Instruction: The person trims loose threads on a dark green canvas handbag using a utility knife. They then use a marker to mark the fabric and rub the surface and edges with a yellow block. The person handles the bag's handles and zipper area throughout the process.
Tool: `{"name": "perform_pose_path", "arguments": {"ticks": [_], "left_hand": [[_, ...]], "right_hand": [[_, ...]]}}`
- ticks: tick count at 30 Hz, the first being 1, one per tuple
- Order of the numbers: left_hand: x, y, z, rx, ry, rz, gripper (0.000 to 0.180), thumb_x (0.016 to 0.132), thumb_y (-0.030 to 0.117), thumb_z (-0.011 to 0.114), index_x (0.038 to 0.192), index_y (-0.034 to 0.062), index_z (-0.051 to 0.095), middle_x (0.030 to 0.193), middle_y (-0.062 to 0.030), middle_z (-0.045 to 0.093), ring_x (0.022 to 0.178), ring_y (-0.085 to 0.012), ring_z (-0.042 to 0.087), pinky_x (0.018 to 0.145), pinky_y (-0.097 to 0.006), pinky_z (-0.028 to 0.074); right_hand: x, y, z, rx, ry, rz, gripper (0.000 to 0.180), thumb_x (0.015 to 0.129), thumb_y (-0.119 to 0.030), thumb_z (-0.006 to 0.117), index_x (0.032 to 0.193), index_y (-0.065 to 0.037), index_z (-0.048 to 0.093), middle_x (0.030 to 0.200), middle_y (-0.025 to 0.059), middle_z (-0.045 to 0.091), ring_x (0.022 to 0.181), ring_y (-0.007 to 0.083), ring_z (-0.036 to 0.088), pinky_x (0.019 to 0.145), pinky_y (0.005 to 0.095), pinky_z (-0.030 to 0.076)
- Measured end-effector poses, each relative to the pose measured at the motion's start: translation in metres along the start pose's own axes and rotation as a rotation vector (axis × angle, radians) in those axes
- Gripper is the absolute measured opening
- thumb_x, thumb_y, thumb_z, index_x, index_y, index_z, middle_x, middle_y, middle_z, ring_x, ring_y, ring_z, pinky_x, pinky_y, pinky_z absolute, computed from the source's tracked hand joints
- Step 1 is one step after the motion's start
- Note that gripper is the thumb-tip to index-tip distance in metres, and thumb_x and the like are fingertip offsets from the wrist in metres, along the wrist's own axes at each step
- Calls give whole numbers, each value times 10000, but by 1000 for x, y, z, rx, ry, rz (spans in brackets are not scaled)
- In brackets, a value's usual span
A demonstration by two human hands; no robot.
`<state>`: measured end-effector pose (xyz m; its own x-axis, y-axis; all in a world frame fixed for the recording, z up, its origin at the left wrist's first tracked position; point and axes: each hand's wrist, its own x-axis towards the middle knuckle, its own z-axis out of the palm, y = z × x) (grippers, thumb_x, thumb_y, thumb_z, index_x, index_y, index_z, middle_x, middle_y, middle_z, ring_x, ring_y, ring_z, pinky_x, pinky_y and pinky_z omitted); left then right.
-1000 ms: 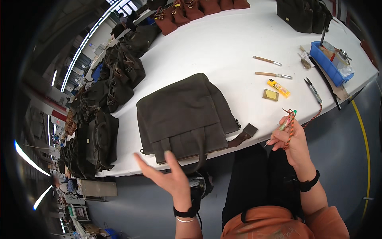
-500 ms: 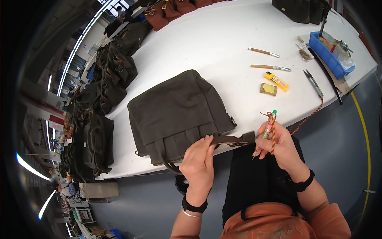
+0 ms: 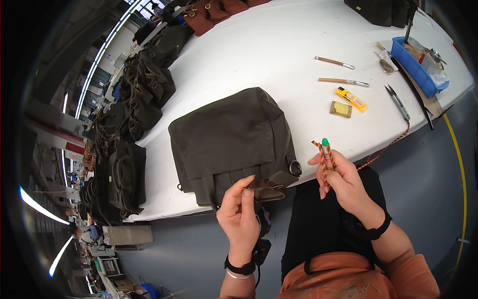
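A dark olive bag lies on the white table at its front edge, its handle hanging toward me. My left hand pinches the brown-edged zipper along the bag's near side, thumb and forefinger together. The zipper's end tab sticks out beside a metal ring at the bag's right corner. To the right, my right hand is closed round a slim pen-like tool with a green end, held upright and wrapped with orange-and-black cord. Its lower tip is hidden by my fingers.
Two wooden-handled tools, a yellow lighter, a small block and corded snips lie on the white table. A blue tray stands at the far right. More dark bags line the left.
The zipper end, stretched toward my right hand before, now bends back against the bag's corner. My right hand has shifted slightly left with the tool. The bag has slid a little right.
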<state>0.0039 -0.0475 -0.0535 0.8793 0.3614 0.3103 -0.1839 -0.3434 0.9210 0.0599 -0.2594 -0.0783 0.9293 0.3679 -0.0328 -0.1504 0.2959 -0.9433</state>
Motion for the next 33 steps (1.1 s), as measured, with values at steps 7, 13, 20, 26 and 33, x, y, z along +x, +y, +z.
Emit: {"name": "perform_pose_path", "arguments": {"ticks": [7,13,20,26,33], "left_hand": [[0,-7,-15,87,-156,106,83,912,-46,614,926,-21,693,912,-84,712,811,-151,662,750,-248,502],[2,5,-8,236,-215,317,85,781,-39,676,863,-19,666,853,-128,709,931,-310,708,800,-353,548],[-5,-14,3,231,-42,163,226,805,16,804,827,22,579,811,-100,702,780,-183,715,672,-263,526],[0,4,3,-40,-78,-97,277,900,17,728,1127,-13,572,798,-13,666,713,-26,584,631,-166,439],[9,4,-8,-31,-169,-181,183,946,114,704,1074,-14,675,802,-6,695,718,-17,568,649,-164,440]], "right_hand": [[-7,-3,11,-174,-518,-91,389,860,52,546,1212,-34,685,902,13,688,656,23,498,568,198,398],[-6,-8,13,-355,-156,-185,237,810,25,672,1040,-30,694,735,-23,612,555,6,379,496,202,320],[16,-6,23,-775,21,-503,447,769,-50,785,1194,-84,652,846,65,601,642,196,542,556,315,442],[30,3,22,-877,6,-593,390,771,-62,759,1151,-87,678,826,82,623,690,254,625,583,354,485],[41,-6,20,-678,-66,-482,195,796,-46,736,990,-47,726,782,94,640,620,220,617,553,313,469]]}}
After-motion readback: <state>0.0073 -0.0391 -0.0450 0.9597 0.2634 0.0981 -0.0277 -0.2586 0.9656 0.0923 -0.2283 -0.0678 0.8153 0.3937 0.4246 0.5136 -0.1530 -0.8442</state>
